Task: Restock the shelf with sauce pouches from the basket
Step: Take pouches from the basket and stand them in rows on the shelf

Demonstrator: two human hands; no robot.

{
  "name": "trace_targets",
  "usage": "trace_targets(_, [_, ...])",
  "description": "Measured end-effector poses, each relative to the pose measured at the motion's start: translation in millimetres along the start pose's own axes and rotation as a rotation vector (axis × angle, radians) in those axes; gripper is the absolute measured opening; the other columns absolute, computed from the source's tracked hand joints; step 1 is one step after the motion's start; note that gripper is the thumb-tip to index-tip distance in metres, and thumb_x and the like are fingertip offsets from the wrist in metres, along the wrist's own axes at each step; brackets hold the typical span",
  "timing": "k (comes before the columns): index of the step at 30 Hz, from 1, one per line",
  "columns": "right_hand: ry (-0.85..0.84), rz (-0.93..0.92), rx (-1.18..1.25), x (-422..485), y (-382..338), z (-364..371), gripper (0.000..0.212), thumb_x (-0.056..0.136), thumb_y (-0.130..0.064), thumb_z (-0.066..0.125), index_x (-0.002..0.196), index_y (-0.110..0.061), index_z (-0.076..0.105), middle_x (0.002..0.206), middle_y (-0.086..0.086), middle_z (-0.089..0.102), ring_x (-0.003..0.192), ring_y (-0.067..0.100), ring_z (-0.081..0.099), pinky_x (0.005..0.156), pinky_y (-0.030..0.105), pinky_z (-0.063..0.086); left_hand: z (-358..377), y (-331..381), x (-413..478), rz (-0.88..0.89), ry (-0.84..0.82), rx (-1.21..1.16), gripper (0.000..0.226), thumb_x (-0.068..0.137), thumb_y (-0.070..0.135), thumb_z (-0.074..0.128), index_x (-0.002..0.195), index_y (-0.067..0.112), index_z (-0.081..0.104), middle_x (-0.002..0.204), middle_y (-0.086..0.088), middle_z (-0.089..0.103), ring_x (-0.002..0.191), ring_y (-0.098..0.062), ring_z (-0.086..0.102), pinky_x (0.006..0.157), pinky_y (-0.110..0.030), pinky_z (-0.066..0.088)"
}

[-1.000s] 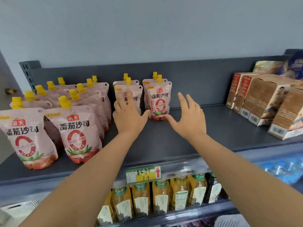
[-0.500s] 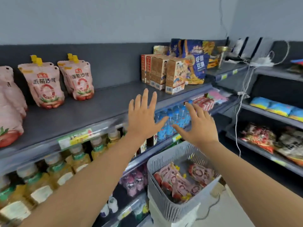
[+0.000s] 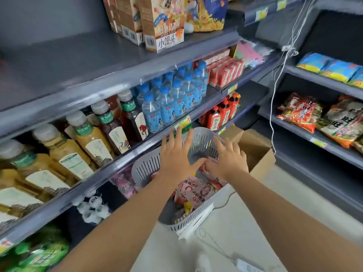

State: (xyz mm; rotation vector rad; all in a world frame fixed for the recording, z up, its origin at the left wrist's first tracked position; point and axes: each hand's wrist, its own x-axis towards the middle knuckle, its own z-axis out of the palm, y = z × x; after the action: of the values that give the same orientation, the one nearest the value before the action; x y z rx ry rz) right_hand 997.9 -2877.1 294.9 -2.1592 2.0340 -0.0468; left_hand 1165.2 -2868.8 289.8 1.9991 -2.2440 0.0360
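Observation:
A grey slotted plastic basket (image 3: 202, 140) stands low in front of the shelves and holds several pink sauce pouches (image 3: 198, 193) with red print and yellow caps. My left hand (image 3: 176, 156) hovers over the basket with its fingers spread and straight, holding nothing. Beside it, my right hand (image 3: 227, 160) reaches down into the basket with its fingertips at a pouch; whether it grips the pouch cannot be told. The top shelf (image 3: 64, 61) shows a bare grey stretch at the upper left; the pouches standing on it are out of view.
Brown snack boxes (image 3: 161, 20) stand on the top shelf. Below are tea and juice bottles (image 3: 90, 142), water bottles (image 3: 172, 99) and red cartons (image 3: 225, 71). An open cardboard box (image 3: 257, 146) sits behind the basket. Snack bags (image 3: 322, 118) fill shelves at right; a white cable (image 3: 275, 91) hangs there.
Both hands have left the shelved pouches and dropped right and down to the basket. My view has swung from the top shelf down to the lower shelves and floor.

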Motion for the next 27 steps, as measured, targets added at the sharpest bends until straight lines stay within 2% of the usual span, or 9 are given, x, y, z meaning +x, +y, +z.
trace_targets(4, [-0.114,-0.011,0.037,32.0,10.6,37.8,0.087,0.087,-0.063,0.046,0.154,-0.029,0.002,0.160,0.007,0.014,0.145,0.033,0.015,0.114,0.052,0.023,45.5,-6.7,12.9,-0.107,-0.192,0.036,0.105,0.074,0.089,0.025,0.151,0.030,-0.016,0.160,-0.010,-0.015,0.147,-0.034,-0.003,0.117,-0.051,-0.002])
trace_targets(9, [-0.269,-0.051,0.041,55.2,6.1,81.1,0.089,0.087,-0.059,0.051,0.154,-0.026,0.003,0.159,0.007,0.014,0.144,0.031,0.020,0.111,0.052,0.030,92.3,-17.1,3.5,-0.191,-0.332,0.043,0.112,0.069,0.091,0.034,0.153,0.031,-0.010,0.160,-0.011,-0.016,0.147,-0.034,-0.002,0.116,-0.053,-0.001])
trace_targets(11, [-0.337,-0.035,0.042,60.9,2.3,97.0,0.090,0.088,-0.056,0.052,0.154,-0.025,0.000,0.159,0.008,0.011,0.143,0.033,0.022,0.108,0.052,0.034,110.8,-20.8,-1.6,-0.223,-0.405,0.053,0.113,0.069,0.090,0.039,0.152,0.032,-0.013,0.160,-0.010,-0.016,0.147,-0.033,-0.002,0.115,-0.055,-0.001])
trace_targets(14, [-0.438,0.027,0.081,67.6,-4.6,120.4,0.092,0.091,-0.054,0.054,0.154,-0.023,-0.004,0.160,0.011,0.003,0.143,0.037,0.022,0.101,0.049,0.041,134.6,-27.1,-6.7,-0.247,-0.509,0.069,0.114,0.070,0.091,0.030,0.150,0.029,-0.021,0.158,-0.012,-0.021,0.147,-0.033,-0.007,0.117,-0.054,-0.001])
trace_targets(16, [-0.486,0.077,0.120,70.5,-10.4,134.5,0.089,0.092,-0.047,0.055,0.154,-0.021,-0.003,0.159,0.014,0.004,0.141,0.039,0.025,0.100,0.048,0.041,143.3,-30.5,-7.9,-0.230,-0.575,0.094,0.108,0.074,0.088,0.020,0.149,0.024,-0.024,0.157,-0.015,-0.022,0.146,-0.034,-0.010,0.117,-0.054,-0.001])
trace_targets(19, [-0.528,0.155,0.170,74.9,-20.7,154.1,0.085,0.090,-0.039,0.060,0.153,-0.016,0.008,0.155,0.018,0.019,0.138,0.039,0.029,0.104,0.048,0.037,152.1,-36.3,-7.6,-0.220,-0.629,0.124,0.106,0.075,0.086,0.018,0.148,0.023,-0.027,0.157,-0.017,-0.021,0.146,-0.036,-0.010,0.117,-0.054,0.001])
trace_targets(22, [-0.583,0.232,0.254,83.9,-35.0,173.0,0.077,0.087,-0.036,0.066,0.146,-0.010,0.025,0.145,0.017,0.035,0.134,0.036,0.037,0.101,0.043,0.041,156.4,-42.8,-6.6,-0.213,-0.681,0.137,0.108,0.077,0.084,0.027,0.146,0.023,-0.030,0.156,-0.018,-0.023,0.146,-0.035,-0.013,0.117,-0.053,-0.001])
trace_targets(24, [-0.654,0.310,0.283,89.1,-47.0,181.3,0.085,0.086,-0.041,0.066,0.149,-0.008,0.021,0.149,0.017,0.031,0.136,0.035,0.035,0.102,0.043,0.041,161.8,-47.5,-6.7,-0.218,-0.686,0.140,0.104,0.082,0.078,0.032,0.146,0.023,-0.030,0.156,-0.017,-0.024,0.146,-0.034,-0.014,0.118,-0.053,-0.001])
trace_targets(27, [-0.751,0.370,0.205,92.5,-61.1,189.3,0.095,0.089,-0.048,0.058,0.150,0.002,0.006,0.154,0.020,0.022,0.138,0.036,0.031,0.106,0.044,0.036,171.9,-55.2,-8.9,-0.234,-0.638,0.142,0.109,0.078,0.086,0.029,0.147,0.023,-0.027,0.157,-0.016,-0.023,0.145,-0.034,-0.013,0.118,-0.052,-0.002])
